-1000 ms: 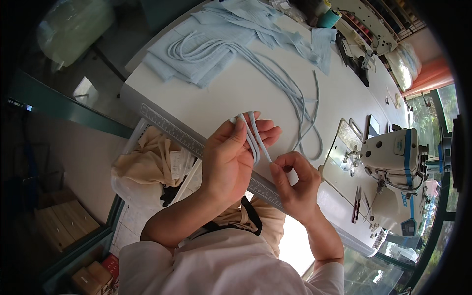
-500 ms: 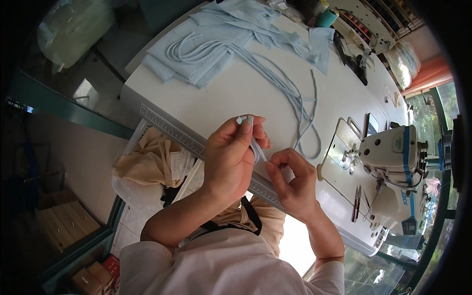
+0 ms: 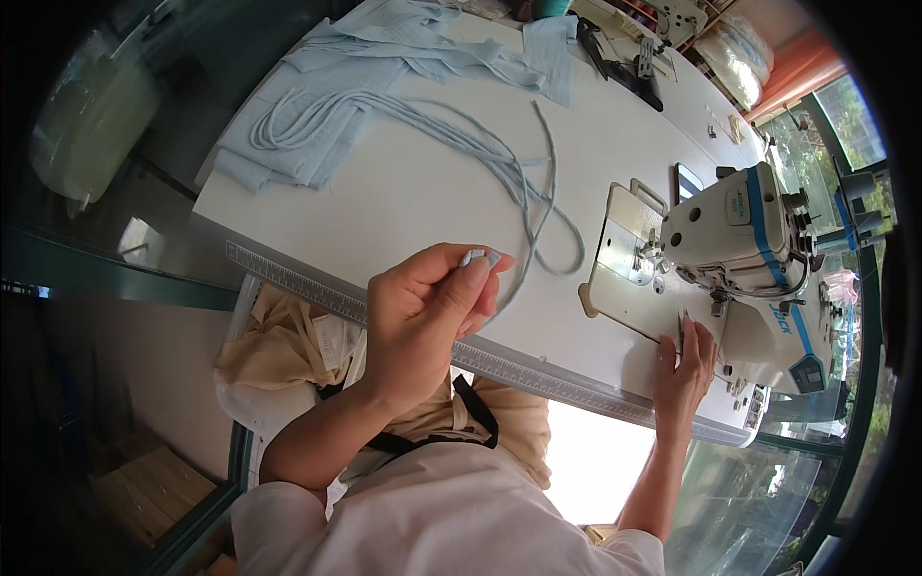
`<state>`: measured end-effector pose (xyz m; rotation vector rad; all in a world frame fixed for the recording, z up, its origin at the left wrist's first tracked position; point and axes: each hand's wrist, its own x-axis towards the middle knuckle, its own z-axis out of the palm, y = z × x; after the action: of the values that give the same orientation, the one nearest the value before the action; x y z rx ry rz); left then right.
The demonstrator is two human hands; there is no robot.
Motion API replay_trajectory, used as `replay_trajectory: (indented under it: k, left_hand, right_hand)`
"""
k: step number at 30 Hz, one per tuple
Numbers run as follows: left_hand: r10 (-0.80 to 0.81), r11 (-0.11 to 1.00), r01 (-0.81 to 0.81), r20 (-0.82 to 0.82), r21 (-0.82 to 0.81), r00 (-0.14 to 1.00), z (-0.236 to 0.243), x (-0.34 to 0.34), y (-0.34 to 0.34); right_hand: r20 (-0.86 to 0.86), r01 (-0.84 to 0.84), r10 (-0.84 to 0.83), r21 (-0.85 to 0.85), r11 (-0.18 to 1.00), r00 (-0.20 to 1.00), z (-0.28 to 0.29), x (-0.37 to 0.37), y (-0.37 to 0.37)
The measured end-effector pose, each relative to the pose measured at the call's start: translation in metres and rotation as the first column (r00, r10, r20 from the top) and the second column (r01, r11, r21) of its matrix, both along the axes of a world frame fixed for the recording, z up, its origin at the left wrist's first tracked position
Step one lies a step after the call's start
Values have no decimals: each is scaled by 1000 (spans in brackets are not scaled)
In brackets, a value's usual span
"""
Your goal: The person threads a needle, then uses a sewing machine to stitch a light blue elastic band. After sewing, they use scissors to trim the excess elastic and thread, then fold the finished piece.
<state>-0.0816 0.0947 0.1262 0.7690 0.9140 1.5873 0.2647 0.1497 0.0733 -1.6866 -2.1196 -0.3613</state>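
My left hand point(image 3: 418, 312) is closed in a pinch near the table's front edge. Between its thumb and forefinger sits the folded end of a narrow light blue fabric strip point(image 3: 491, 257); the rest is largely hidden by the hand. Over at the right, my right hand point(image 3: 687, 374) rests on the tabletop beside the sewing machine point(image 3: 735, 226). Its fingers and thumb close around a pair of small thread snips point(image 3: 683, 324), mostly covered, with dark tips showing past the fingertips.
Long light blue cords point(image 3: 451, 139) lie looped across the white table point(image 3: 432, 206), partly over folded light blue cloth point(image 3: 327, 158). A ruler strip point(image 3: 307, 288) runs along the front edge. Beige fabric point(image 3: 279, 346) fills a bin below left. Black scissors point(image 3: 619, 72) lie at the back.
My right hand has let go of the light blue strip and moved right to the thread snips. My left hand still pinches the strip. The view has shifted to the right.
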Motion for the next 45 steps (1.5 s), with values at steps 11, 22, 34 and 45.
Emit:
replay_trajectory:
  k: [11,22,34,45]
  left_hand:
    - [113,964,88,-682,252,723,-10,42,9]
    - [635,672,298,-735,677,238,-26,75,26]
    - [764,555,451,-643,699,57,-34,75,31]
    - [424,846,140,-809,514,407,-32,61,12]
  right_hand:
    - [-109,39,-43,-36,999,993,-11,46,-20]
    - [-957,-702,137,-85,707,254,23,-34,-39]
    - [-977,-622,-52,-173,764,208,48,-84,-25]
    - [-384,1,-62,-157,988,921,0,-3,7]
